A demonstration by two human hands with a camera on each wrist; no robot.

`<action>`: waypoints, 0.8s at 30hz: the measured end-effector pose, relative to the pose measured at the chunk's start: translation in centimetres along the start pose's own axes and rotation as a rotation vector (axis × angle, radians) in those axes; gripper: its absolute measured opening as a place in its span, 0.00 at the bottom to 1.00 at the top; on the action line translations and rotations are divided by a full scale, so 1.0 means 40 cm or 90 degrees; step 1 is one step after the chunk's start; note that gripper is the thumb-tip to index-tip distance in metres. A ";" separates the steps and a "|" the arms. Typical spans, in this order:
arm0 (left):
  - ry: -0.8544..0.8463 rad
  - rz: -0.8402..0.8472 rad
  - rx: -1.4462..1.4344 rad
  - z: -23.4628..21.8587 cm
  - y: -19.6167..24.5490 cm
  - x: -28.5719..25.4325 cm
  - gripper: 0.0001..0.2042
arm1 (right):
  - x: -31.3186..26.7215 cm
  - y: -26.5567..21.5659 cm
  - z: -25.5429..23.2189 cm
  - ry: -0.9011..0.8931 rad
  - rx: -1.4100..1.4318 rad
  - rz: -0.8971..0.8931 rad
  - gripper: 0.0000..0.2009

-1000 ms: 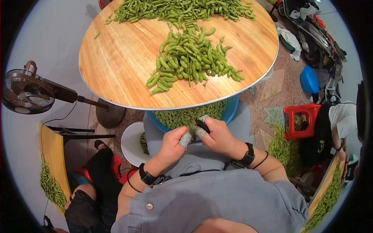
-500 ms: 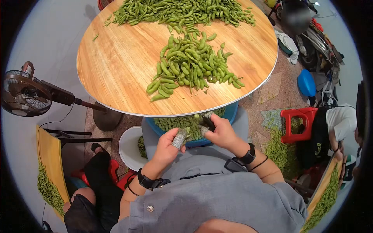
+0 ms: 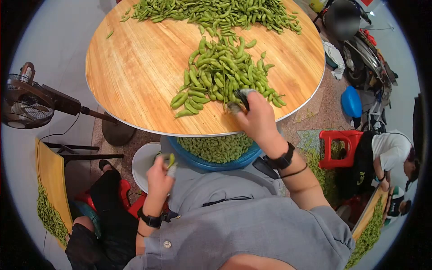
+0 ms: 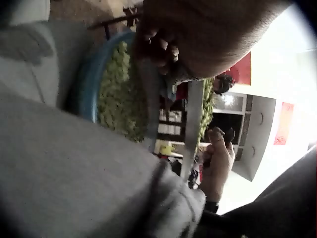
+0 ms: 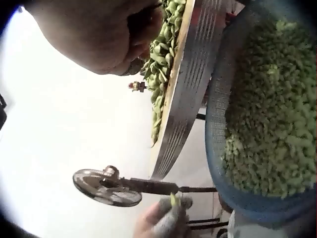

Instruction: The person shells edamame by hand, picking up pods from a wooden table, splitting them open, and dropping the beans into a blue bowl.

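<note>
Wrappings cover the thumb and a finger of each hand. My left hand [image 3: 160,179], off to the left by the white bucket [image 3: 140,167], pinches a green soybean pod [image 3: 171,159]; the same pod [image 5: 173,199] shows in the right wrist view. My right hand [image 3: 261,118] reaches over the table's near edge, fingertips at the front of a soybean pod pile [image 3: 220,72]. Between its thumb and forefinger it holds a small black tool [image 3: 243,98], whose kind I cannot tell. Below the table edge, a blue basin [image 3: 193,161] in my lap holds shelled soybeans [image 3: 216,148].
A larger pod heap [image 3: 220,13] covers the far side of the wooden table [image 3: 130,81]. A standing fan [image 3: 29,101] is at the left, a red stool [image 3: 330,153] at the right. People sit on both sides at other tables with pods.
The hands, close together over the basin before, have parted. My left hand has moved left and down with the pod; my right has moved up to the pile with the black tool.
</note>
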State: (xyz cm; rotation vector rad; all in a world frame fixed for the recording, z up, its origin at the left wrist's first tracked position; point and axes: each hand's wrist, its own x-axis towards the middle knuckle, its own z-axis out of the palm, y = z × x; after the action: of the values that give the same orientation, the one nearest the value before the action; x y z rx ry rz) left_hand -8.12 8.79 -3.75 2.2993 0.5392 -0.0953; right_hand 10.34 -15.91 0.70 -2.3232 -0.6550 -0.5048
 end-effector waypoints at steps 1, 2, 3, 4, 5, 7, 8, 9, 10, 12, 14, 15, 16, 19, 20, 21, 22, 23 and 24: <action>0.004 0.000 0.001 -0.016 -0.038 -0.012 0.15 | 0.007 0.002 0.013 0.002 0.003 -0.003 0.10; 0.019 -0.024 0.118 -0.027 -0.079 -0.028 0.17 | 0.015 -0.001 0.025 -0.015 -0.022 0.012 0.10; 0.034 -0.050 0.235 -0.038 -0.089 -0.034 0.18 | 0.020 0.000 0.035 -0.032 -0.047 0.027 0.10; 0.037 -0.055 0.234 -0.045 -0.093 -0.035 0.18 | 0.017 0.008 0.039 -0.032 -0.046 0.018 0.10; 0.045 -0.090 0.324 -0.054 -0.096 -0.041 0.18 | 0.016 0.012 0.036 -0.036 -0.042 0.015 0.10; 0.054 -0.127 0.413 -0.069 -0.078 -0.041 0.17 | 0.014 0.017 0.023 -0.004 0.039 0.024 0.10; 0.068 -0.056 0.344 -0.073 -0.052 -0.027 0.17 | 0.014 0.015 0.003 -0.023 0.050 0.039 0.09; 0.081 0.015 0.273 -0.075 -0.024 -0.012 0.17 | 0.011 0.012 -0.012 -0.026 0.049 0.039 0.09; 0.095 0.123 0.146 -0.068 0.016 0.003 0.14 | 0.007 0.009 -0.025 -0.070 0.177 0.090 0.09; 0.107 0.315 -0.017 -0.054 0.154 0.038 0.13 | -0.005 -0.003 -0.057 -0.119 0.305 0.142 0.09; 0.070 0.435 -0.081 -0.035 0.286 0.057 0.13 | -0.018 -0.020 -0.093 -0.318 0.536 0.280 0.09; 0.036 0.470 -0.109 -0.024 0.325 0.066 0.12 | -0.019 -0.021 -0.110 -0.319 0.537 0.284 0.09; -0.054 0.492 -0.046 -0.013 0.329 0.084 0.12 | -0.020 -0.019 -0.128 -0.378 0.498 0.242 0.09; -0.214 0.523 0.025 0.035 0.330 0.112 0.10 | -0.029 -0.022 -0.142 -0.434 0.477 0.211 0.12; -0.213 0.486 -0.047 0.042 0.330 0.112 0.07 | -0.042 -0.024 -0.125 -0.378 0.561 0.268 0.15; -0.213 0.447 -0.117 0.046 0.331 0.112 0.05 | -0.053 -0.025 -0.117 -0.318 0.644 0.323 0.17; -0.219 0.450 -0.112 0.043 0.335 0.112 0.05 | -0.059 -0.025 -0.120 -0.310 0.647 0.327 0.17; -0.250 0.327 -0.230 0.037 0.339 0.110 0.04 | -0.063 -0.026 -0.124 -0.359 0.588 0.277 0.18; -0.276 0.198 -0.344 0.032 0.339 0.108 0.04 | -0.069 -0.029 -0.125 -0.408 0.529 0.226 0.20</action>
State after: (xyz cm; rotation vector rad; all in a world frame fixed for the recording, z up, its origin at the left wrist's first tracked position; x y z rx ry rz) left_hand 1.46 0.96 3.42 1.7333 -0.0246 -0.2553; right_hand 6.59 -19.47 3.40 -1.6917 -0.5592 0.6079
